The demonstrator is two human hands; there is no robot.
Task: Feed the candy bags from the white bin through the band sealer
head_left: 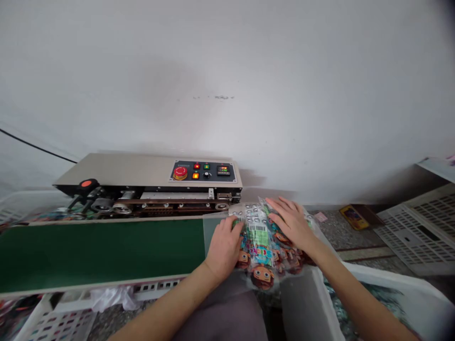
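Note:
A clear plastic packet [262,246] full of colourful cartoon-face items lies at the right end of a green conveyor belt [99,251]. My left hand [224,246] rests on the packet's left edge, fingers curled and pressing on it. My right hand [289,221] lies flat on top of the packet's upper part, fingers stretched out toward the sealing machine [149,182]. The packet's open top points at the machine's sealing slot.
The sealing machine has a control panel [203,171] with a red stop button and lit lights. White plastic crates stand at the right [415,232] and lower left [53,322]. A white bin [373,293] with more packets sits at lower right. A white wall is behind.

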